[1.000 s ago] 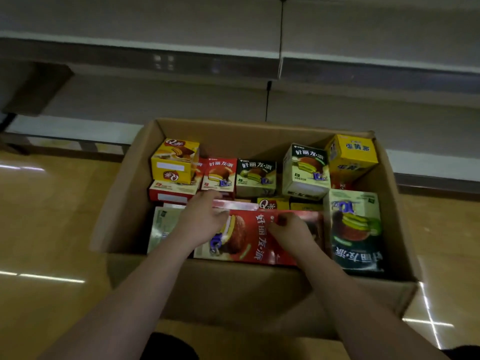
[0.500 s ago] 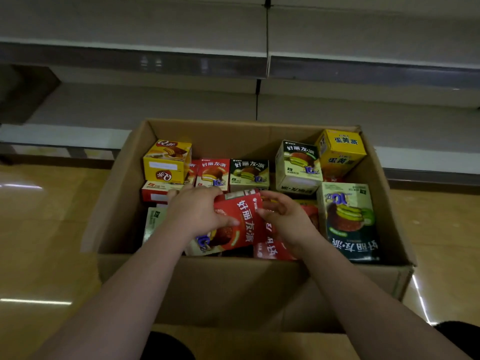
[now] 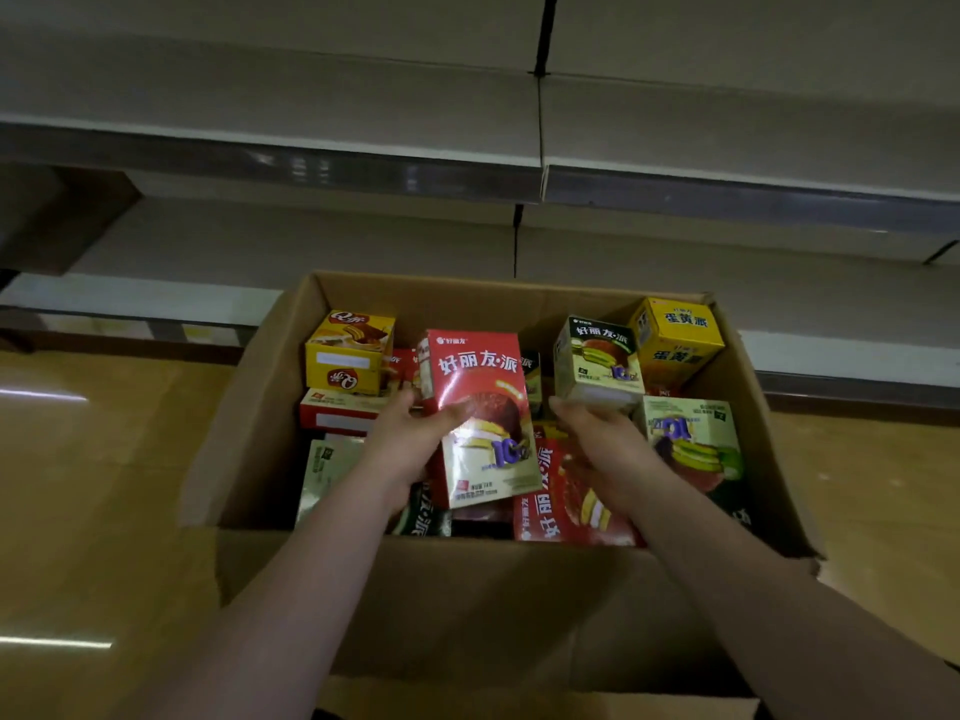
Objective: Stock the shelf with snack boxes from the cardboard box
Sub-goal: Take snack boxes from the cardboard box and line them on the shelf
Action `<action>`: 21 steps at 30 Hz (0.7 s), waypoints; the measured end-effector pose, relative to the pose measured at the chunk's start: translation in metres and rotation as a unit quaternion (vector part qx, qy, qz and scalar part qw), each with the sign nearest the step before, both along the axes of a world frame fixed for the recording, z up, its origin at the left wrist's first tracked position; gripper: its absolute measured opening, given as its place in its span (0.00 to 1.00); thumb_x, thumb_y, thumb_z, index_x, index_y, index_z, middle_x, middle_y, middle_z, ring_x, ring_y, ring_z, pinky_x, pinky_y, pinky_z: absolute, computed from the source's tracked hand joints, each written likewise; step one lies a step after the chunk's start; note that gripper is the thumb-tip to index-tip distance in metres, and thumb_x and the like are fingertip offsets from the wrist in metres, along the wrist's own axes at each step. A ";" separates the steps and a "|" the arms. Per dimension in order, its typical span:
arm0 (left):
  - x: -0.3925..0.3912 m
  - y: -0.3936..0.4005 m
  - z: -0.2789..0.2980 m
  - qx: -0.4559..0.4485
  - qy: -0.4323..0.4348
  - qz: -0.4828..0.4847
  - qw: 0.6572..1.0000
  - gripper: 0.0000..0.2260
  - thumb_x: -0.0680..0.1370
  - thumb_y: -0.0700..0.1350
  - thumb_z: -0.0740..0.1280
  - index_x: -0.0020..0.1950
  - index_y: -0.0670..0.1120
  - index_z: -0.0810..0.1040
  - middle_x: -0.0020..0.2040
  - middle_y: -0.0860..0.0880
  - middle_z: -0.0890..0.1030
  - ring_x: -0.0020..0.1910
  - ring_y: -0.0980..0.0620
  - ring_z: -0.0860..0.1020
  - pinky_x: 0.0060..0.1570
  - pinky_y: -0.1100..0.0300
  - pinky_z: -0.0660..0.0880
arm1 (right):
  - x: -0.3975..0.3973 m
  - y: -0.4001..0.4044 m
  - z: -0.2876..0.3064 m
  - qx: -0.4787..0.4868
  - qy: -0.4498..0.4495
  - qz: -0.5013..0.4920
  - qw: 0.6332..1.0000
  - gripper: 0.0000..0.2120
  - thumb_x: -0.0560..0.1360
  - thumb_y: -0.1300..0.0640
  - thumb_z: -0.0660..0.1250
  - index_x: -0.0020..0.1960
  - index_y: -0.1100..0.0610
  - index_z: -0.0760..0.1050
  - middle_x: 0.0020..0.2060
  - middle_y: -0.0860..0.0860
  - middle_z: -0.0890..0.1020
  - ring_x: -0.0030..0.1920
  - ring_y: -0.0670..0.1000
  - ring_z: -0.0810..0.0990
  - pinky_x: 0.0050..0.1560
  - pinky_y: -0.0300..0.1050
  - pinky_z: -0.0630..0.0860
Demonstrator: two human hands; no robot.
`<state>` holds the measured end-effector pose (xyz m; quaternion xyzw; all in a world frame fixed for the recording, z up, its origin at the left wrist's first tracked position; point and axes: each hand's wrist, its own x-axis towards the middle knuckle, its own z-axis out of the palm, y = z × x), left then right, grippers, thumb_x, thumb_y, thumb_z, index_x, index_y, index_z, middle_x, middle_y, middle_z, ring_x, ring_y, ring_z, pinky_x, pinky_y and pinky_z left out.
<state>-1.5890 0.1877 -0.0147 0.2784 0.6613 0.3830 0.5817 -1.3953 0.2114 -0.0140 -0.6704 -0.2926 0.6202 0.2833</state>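
Lifted upright since a moment ago, the red snack box (image 3: 480,407) sits gripped in the left hand (image 3: 410,444) above the cardboard box (image 3: 467,589) on glossy tan floor (image 3: 93,511), right hand (image 3: 597,433) loosely spread, below bare grey shelves (image 3: 270,101).

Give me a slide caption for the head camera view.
Left hand lifts a red snack box from the cardboard box.

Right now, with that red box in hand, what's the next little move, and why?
Probably lift the red box clear of the carton and up toward the bare shelf behind it: the left hand already grips it upright above the other boxes.
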 end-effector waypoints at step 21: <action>0.009 0.012 -0.012 -0.016 -0.035 0.065 0.997 0.14 0.72 0.46 0.75 0.55 0.51 0.76 0.46 0.45 0.84 0.41 0.45 0.84 0.40 0.53 0.80 | 0.012 0.029 0.010 -0.089 0.233 -0.230 0.941 0.17 0.73 0.48 0.69 0.53 0.59 0.71 0.50 0.58 0.75 0.51 0.56 0.77 0.57 0.61 0.71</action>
